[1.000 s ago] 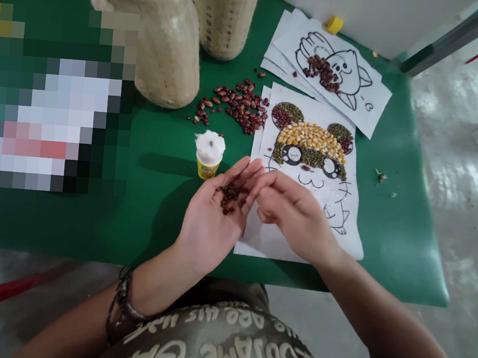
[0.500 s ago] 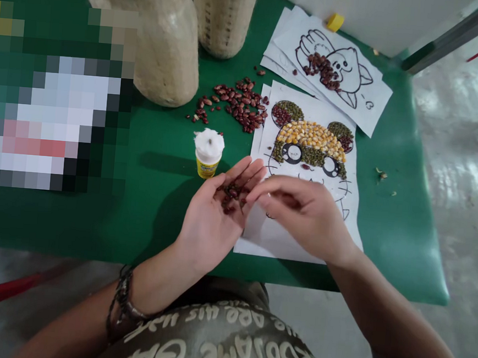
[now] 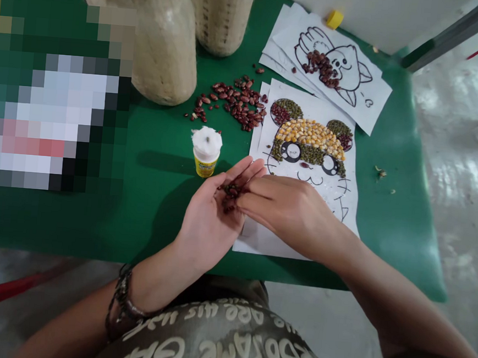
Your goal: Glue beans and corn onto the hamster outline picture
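Observation:
My left hand (image 3: pixel 208 223) lies palm up and cupped, with a small heap of dark red and green beans (image 3: pixel 230 196) in it. The fingers of my right hand (image 3: pixel 298 211) are pinched together at the edge of that heap; whatever they hold is hidden. Under both hands lies a sheet with an animal-face drawing (image 3: pixel 316 192). Yellow corn kernels (image 3: pixel 311 134) cover its forehead, green beans (image 3: pixel 313 154) surround the eyes, and red and green beans fill the ears. One red bean sits at the nose.
Loose red beans (image 3: pixel 245 105) lie left of the drawing. Closer in stands a small yellow pot (image 3: pixel 205 165) topped with white. Behind are two large tan jars (image 3: pixel 166 46), (image 3: pixel 222 18). More sheets (image 3: pixel 364 114), the top one with a fox-like drawing and beans, lie at the back right.
My right hand has moved slightly left and down, its fingertips now reaching into the beans in my left palm. My left hand has stayed almost still.

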The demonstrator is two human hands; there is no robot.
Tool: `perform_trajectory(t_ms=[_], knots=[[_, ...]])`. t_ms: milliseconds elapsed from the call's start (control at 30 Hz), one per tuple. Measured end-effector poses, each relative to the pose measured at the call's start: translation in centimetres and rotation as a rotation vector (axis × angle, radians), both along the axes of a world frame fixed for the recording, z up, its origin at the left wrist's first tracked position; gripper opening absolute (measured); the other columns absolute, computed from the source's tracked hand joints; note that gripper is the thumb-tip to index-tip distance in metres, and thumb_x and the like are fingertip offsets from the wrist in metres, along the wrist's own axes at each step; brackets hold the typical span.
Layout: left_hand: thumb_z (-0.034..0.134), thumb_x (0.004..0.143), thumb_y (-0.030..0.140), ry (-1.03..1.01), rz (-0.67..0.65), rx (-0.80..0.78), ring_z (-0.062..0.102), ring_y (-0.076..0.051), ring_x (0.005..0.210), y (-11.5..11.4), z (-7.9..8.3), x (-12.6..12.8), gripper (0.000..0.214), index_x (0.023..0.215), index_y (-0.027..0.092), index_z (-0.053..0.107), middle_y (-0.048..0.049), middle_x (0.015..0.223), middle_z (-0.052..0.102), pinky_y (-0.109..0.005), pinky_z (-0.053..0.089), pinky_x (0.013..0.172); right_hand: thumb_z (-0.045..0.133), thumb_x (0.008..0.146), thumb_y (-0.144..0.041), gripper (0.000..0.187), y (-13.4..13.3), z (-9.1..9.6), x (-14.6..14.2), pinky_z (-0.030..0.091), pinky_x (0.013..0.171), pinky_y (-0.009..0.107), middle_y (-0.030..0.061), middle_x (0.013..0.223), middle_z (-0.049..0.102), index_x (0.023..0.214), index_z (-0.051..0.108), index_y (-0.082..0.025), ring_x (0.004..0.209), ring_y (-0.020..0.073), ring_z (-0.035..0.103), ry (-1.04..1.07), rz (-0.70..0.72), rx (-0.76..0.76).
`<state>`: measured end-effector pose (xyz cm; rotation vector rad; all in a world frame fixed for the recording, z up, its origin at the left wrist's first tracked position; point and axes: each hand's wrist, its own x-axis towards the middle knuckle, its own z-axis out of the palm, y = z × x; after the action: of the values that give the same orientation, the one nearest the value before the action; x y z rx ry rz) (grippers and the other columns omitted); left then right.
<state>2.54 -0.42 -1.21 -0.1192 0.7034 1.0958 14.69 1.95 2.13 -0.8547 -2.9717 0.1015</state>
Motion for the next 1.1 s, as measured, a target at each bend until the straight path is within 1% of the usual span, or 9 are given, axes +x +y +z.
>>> perform_trajectory(t_ms=[200, 400, 533, 633, 733, 800, 900, 967, 1100], knots=[[0.035, 0.083, 0.019, -0.027, -0.008, -0.007, 0.057, -0.011, 0.103, -0.1, 0.1, 0.0, 0.033, 0.104, 0.014, 0.061, -0.003, 0.109, 0.065, -0.018, 0.045, 0.086, 0.039, 0.085, -0.013, 0.027, -0.4, -0.2, 0.2, 0.032, 0.051, 0.027, 0.0025, 0.065, 0.057, 0.067, 0.059, -0.015, 0.06, 0.0125, 0.049, -0.039, -0.041, 0.018], [0.035, 0.083, 0.019, -0.006, -0.019, -0.019, 0.06, -0.011, 0.097, -0.1, 0.1, 0.0, 0.033, 0.097, 0.013, 0.064, -0.0039, 0.104, 0.068, -0.015, 0.047, 0.078, 0.044, 0.084, -0.014, 0.015, -0.3, 0.1, 0.2, 0.04, 0.059, 0.025, 0.0051, 0.081, 0.06, 0.082, 0.059, -0.013, 0.073, 0.0142, 0.056, -0.058, -0.14, -0.285], [0.036, 0.083, 0.018, -0.002, -0.007, -0.02, 0.06, -0.009, 0.097, 0.0, 0.1, -0.1, 0.031, 0.096, 0.013, 0.065, -0.0036, 0.103, 0.068, -0.012, 0.047, 0.074, 0.043, 0.086, -0.019, 0.015, 0.2, 0.0, -0.1, 0.041, 0.061, 0.025, 0.0065, 0.088, 0.06, 0.084, 0.057, -0.014, 0.076, 0.0146, 0.056, 0.015, -0.202, -0.418], [0.036, 0.082, 0.018, -0.007, 0.004, -0.034, 0.059, -0.01, 0.098, 0.1, 0.2, -0.2, 0.032, 0.096, 0.014, 0.064, -0.0032, 0.103, 0.068, -0.014, 0.047, 0.078, 0.046, 0.084, -0.019, 0.01, 0.4, -0.1, -0.1, 0.041, 0.062, 0.024, 0.004, 0.085, 0.059, 0.082, 0.055, -0.015, 0.073, 0.0119, 0.053, 0.179, -0.223, -0.505], [0.033, 0.083, 0.016, -0.024, 0.035, -0.085, 0.062, -0.011, 0.093, 0.2, 0.3, 0.0, 0.033, 0.089, 0.013, 0.066, -0.004, 0.094, 0.07, -0.017, 0.049, 0.077, 0.05, 0.081, -0.021, 0.005, 0.6, -0.4, 0.0, 0.039, 0.056, 0.021, -0.0005, 0.075, 0.056, 0.078, 0.052, -0.018, 0.063, 0.0078, 0.049, 0.494, -0.257, -0.736], [0.032, 0.084, 0.015, -0.048, 0.072, -0.095, 0.064, -0.01, 0.085, 0.2, 0.3, 0.1, 0.034, 0.083, 0.012, 0.066, -0.0039, 0.085, 0.071, -0.016, 0.05, 0.074, 0.047, 0.082, -0.028, 0.011, 0.9, -0.6, 0.1, 0.036, 0.049, 0.02, -0.0033, 0.065, 0.049, 0.076, 0.049, -0.019, 0.053, 0.0064, 0.042, 0.769, -0.345, -0.941], [0.033, 0.084, 0.014, -0.081, 0.094, -0.078, 0.065, -0.01, 0.081, 0.2, 0.4, 0.2, 0.032, 0.082, 0.011, 0.065, -0.0042, 0.079, 0.07, -0.017, 0.05, 0.077, 0.033, 0.087, -0.031, 0.022, 1.7, -0.7, -0.1, 0.029, 0.041, 0.021, -0.0066, 0.053, 0.028, 0.068, 0.04, -0.022, 0.043, 0.0069, 0.028, 1.11, -0.555, -1.151], [0.034, 0.083, 0.014, -0.081, 0.086, -0.087, 0.064, -0.011, 0.085, 0.2, 0.4, 0.3, 0.031, 0.088, 0.01, 0.064, -0.0047, 0.08, 0.07, -0.019, 0.049, 0.081, 0.024, 0.088, -0.025, 0.028, 2.2, -0.6, -0.4, 0.027, 0.039, 0.021, -0.0062, 0.053, 0.018, 0.062, 0.032, -0.022, 0.041, 0.0077, 0.022, 1.217, -0.694, -1.23], [0.035, 0.083, 0.016, -0.052, 0.067, -0.086, 0.061, -0.012, 0.096, 0.2, 0.4, 0.2, 0.031, 0.099, 0.01, 0.061, -0.0057, 0.088, 0.069, -0.021, 0.047, 0.088, 0.014, 0.089, -0.02, 0.035, 2.8, -0.2, -0.7, 0.027, 0.037, 0.019, -0.0052, 0.052, 0.017, 0.056, 0.025, -0.022, 0.041, 0.0076, 0.02, 1.225, -0.842, -1.278]])
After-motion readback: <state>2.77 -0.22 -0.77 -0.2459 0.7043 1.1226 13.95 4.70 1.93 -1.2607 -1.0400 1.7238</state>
